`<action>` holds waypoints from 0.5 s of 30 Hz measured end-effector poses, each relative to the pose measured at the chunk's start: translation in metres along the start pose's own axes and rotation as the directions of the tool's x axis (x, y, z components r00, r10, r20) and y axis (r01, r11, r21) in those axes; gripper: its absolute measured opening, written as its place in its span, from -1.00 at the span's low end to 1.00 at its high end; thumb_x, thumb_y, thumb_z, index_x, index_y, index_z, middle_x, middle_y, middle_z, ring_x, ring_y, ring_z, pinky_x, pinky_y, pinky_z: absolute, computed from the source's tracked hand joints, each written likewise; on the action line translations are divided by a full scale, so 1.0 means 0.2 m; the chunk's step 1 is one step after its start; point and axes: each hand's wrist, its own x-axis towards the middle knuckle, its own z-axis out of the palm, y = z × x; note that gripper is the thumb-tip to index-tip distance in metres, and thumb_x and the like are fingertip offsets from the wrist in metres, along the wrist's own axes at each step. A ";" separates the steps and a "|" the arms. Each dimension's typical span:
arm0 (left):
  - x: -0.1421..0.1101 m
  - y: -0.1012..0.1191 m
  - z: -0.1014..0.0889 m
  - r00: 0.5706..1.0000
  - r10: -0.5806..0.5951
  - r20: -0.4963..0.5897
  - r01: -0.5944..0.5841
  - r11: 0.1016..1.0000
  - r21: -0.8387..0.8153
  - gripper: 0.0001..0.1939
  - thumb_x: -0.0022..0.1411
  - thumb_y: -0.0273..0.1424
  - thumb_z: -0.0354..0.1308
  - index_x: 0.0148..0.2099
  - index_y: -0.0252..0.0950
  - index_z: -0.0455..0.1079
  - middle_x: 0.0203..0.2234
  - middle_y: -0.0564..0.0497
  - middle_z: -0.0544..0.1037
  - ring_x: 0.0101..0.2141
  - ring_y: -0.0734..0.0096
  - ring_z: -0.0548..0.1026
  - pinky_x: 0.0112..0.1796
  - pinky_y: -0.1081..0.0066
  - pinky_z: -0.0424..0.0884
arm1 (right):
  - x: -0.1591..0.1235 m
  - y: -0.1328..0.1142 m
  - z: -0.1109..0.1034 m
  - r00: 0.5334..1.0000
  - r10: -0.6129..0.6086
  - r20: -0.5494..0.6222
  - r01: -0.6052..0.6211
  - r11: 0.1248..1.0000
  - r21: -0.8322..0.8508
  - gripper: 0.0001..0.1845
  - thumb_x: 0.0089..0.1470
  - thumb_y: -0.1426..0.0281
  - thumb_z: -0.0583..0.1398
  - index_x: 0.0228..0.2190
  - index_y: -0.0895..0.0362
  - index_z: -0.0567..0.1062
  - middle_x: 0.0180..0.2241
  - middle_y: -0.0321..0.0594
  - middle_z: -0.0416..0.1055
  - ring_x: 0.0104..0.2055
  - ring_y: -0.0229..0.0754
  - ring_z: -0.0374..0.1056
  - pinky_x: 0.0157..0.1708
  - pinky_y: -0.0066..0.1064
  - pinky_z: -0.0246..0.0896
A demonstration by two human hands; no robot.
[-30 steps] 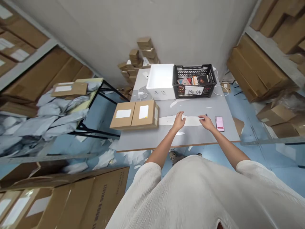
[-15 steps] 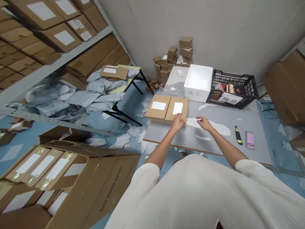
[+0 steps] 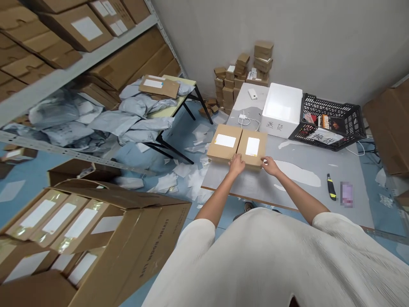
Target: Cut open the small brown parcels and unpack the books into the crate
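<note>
Labelled cartons [image 3: 237, 143]: are lying side by side on the grey table [image 3: 306, 155].
Left hand [image 3: 237, 164]: is touching their front edge, fingers bent, grip unclear.
Right hand [image 3: 270, 166]: is bending fingers narrowly at their right corner, grip unclear.

Parcel stockroom, to judge by: metal shelving [image 3: 79, 65] loaded with cardboard boxes [image 3: 86, 28]; grey mailing bags [image 3: 111, 122] in heaps; labelled cartons [image 3: 252, 147] on a table [image 3: 309, 157]; utility knife [image 3: 331, 188]; paper scraps [image 3: 182, 169] on blue floor [image 3: 38, 179].
</note>
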 end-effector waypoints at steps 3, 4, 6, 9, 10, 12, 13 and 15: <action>0.02 0.00 0.00 1.000 -0.018 -0.001 0.018 1.000 0.020 -0.63 0.30 -0.43 0.23 0.14 -0.16 0.50 0.28 -0.27 0.45 0.28 -0.25 0.44 0.25 -0.16 0.37 | -0.02 0.01 0.00 0.999 0.032 0.016 -0.032 0.999 0.000 -0.53 0.20 0.37 0.27 0.14 0.07 0.58 0.28 0.03 0.45 0.06 -0.01 0.57 0.18 -0.07 0.51; 0.03 0.00 0.00 1.000 -0.020 -0.006 0.020 1.000 0.011 -0.63 0.29 -0.43 0.25 0.14 -0.15 0.50 0.26 -0.25 0.48 0.27 -0.24 0.45 0.24 -0.14 0.38 | -0.02 0.01 0.01 0.999 0.034 0.021 -0.035 0.999 0.010 -0.52 0.20 0.37 0.27 0.16 0.06 0.57 0.30 0.02 0.46 0.07 0.00 0.57 0.17 -0.07 0.52; 0.04 0.00 0.00 1.000 -0.015 -0.003 0.015 1.000 -0.015 -0.61 0.26 -0.43 0.28 0.14 -0.14 0.50 0.22 -0.21 0.53 0.26 -0.20 0.46 0.25 -0.10 0.38 | -0.03 0.01 0.01 0.999 0.032 0.022 -0.033 0.999 0.035 -0.50 0.19 0.37 0.27 0.17 0.02 0.56 0.29 -0.04 0.49 0.09 0.01 0.57 0.14 -0.07 0.54; 0.04 0.00 0.01 1.000 -0.006 0.017 0.007 0.999 -0.039 -0.58 0.21 -0.44 0.33 0.12 -0.14 0.51 0.19 -0.18 0.57 0.26 -0.16 0.47 0.25 -0.07 0.39 | -0.04 0.02 0.01 1.000 0.029 -0.008 -0.028 0.999 0.038 -0.51 0.15 0.38 0.28 0.13 0.01 0.58 0.23 -0.08 0.56 0.07 0.01 0.57 0.16 -0.04 0.51; 0.04 0.00 0.01 1.000 -0.013 0.020 0.014 0.999 -0.047 -0.58 0.19 -0.44 0.35 0.11 -0.14 0.52 0.20 -0.18 0.57 0.26 -0.15 0.48 0.25 -0.07 0.39 | -0.04 0.03 0.01 0.999 0.031 -0.026 -0.030 0.999 0.029 -0.51 0.14 0.38 0.28 0.11 0.01 0.58 0.22 -0.08 0.57 0.07 0.01 0.57 0.18 -0.04 0.50; 0.01 0.01 0.04 0.999 -0.029 0.023 0.030 0.997 -0.067 -0.57 0.17 -0.45 0.37 0.10 -0.13 0.53 0.21 -0.18 0.54 0.26 -0.13 0.48 0.24 -0.07 0.41 | -0.05 0.04 -0.01 0.997 0.047 -0.061 -0.046 0.999 0.014 -0.52 0.12 0.35 0.29 0.09 0.02 0.59 0.21 -0.08 0.58 0.08 0.01 0.56 0.21 -0.04 0.47; 0.00 0.01 0.06 0.999 -0.028 0.023 0.030 0.996 -0.079 -0.56 0.16 -0.46 0.38 0.10 -0.13 0.53 0.21 -0.18 0.52 0.25 -0.10 0.49 0.24 -0.05 0.42 | -0.06 0.04 -0.02 0.996 0.059 -0.074 -0.058 0.998 0.009 -0.53 0.11 0.33 0.29 0.08 0.02 0.60 0.21 -0.08 0.58 0.09 0.02 0.55 0.22 -0.04 0.46; -0.03 0.03 0.10 1.000 0.003 0.018 -0.001 0.994 -0.113 -0.55 0.13 -0.52 0.36 0.09 -0.15 0.54 0.19 -0.17 0.48 0.22 0.00 0.52 0.26 0.05 0.43 | -0.08 0.06 -0.05 0.992 0.079 -0.100 -0.080 0.997 0.001 -0.53 0.10 0.30 0.30 0.07 0.03 0.60 0.20 -0.08 0.58 0.12 0.04 0.53 0.23 -0.05 0.44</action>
